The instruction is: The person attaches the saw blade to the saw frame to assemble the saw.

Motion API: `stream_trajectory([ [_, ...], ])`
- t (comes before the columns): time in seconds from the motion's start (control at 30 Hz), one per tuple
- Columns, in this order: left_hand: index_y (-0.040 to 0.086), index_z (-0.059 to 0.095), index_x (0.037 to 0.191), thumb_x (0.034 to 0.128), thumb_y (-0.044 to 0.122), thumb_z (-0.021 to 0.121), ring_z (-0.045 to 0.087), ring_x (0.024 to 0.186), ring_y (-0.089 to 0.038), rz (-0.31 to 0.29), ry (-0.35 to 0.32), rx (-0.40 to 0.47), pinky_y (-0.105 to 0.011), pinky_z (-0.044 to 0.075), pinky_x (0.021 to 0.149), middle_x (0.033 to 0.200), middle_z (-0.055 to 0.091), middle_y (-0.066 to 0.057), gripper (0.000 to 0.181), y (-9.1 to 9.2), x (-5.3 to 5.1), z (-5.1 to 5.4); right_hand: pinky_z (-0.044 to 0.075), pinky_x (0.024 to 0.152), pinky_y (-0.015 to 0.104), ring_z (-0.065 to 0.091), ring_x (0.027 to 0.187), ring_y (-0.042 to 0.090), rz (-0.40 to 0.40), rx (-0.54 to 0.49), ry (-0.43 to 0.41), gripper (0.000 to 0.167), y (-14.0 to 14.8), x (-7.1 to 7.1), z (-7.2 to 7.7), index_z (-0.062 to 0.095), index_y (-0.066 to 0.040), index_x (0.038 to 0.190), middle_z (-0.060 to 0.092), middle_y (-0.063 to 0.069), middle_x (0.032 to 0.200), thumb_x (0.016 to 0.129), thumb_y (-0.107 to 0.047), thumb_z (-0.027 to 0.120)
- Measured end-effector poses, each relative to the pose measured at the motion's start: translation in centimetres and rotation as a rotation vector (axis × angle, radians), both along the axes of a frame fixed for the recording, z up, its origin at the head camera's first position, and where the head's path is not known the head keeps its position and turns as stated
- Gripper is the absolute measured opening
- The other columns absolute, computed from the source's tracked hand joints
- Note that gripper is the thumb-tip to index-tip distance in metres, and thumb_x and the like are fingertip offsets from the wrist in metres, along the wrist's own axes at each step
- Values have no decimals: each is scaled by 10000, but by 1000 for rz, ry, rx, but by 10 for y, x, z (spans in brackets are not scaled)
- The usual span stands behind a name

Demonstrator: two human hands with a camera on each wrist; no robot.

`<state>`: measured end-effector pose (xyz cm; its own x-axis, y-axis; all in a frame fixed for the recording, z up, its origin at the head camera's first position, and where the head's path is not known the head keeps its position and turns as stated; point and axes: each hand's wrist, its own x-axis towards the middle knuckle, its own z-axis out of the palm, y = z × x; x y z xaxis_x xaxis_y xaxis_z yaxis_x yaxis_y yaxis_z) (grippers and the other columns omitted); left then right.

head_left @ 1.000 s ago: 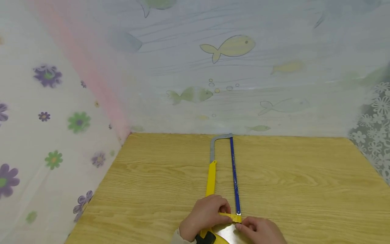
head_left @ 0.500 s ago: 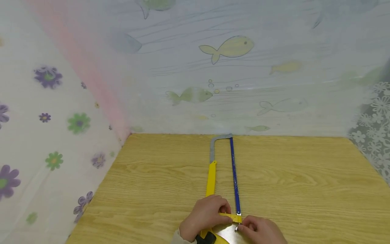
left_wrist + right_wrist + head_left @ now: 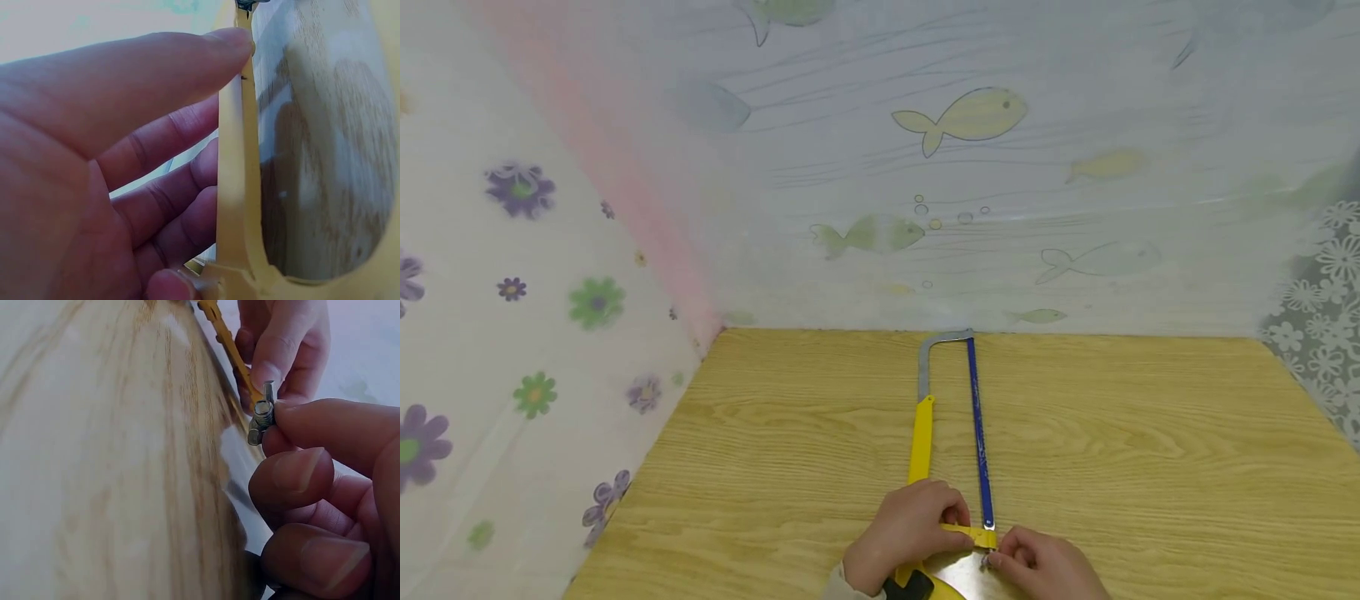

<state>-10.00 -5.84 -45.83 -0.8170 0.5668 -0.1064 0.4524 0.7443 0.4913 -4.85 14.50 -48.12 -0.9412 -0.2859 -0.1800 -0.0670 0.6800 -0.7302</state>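
A hacksaw lies on the table, its yellow frame [image 3: 921,437] on the left and its blue blade [image 3: 980,442] on the right. My left hand [image 3: 910,529] holds the yellow crossbar [image 3: 234,156] at the near end, thumb on one side and curled fingers on the other. At the blade's near end, a metal wing nut [image 3: 262,409] sits on a threaded stud. My right hand [image 3: 1045,562] pinches it with thumb and forefinger; the other fingers are curled below. The lower part of the saw's handle runs out of the head view.
The wood-grain table [image 3: 1150,433] extends to both sides of the saw. A fish-print sheet [image 3: 850,167] hangs behind its back edge, which the saw's tip almost reaches. Flower-print cloth [image 3: 595,302] covers the left side, and a grey floral one [image 3: 1326,333] the right.
My right fingers have shifted slightly on the wing nut, and its wings show at a different angle, having come into view from behind the fingers. The left hand and the saw have stayed put.
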Motion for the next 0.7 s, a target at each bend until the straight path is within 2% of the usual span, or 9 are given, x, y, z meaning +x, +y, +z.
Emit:
stream_trajectory([
  [0.37, 318, 594, 767, 719, 434, 697, 382, 603, 24, 5, -9, 3, -167, 328, 531, 679, 423, 194, 162, 0, 0, -1, 303, 462, 205, 365, 476, 0, 19, 2, -26, 272, -1, 0, 2, 570, -224, 724, 434, -133, 546, 812, -481, 563],
  [0.7, 317, 598, 766, 713, 430, 702, 381, 605, 27, 6, -1, -2, -166, 328, 531, 677, 419, 199, 163, 0, 0, -1, 304, 454, 210, 375, 475, 0, 81, -3, -19, 251, 1, -1, 2, 567, -236, 716, 435, -143, 542, 822, -463, 561],
])
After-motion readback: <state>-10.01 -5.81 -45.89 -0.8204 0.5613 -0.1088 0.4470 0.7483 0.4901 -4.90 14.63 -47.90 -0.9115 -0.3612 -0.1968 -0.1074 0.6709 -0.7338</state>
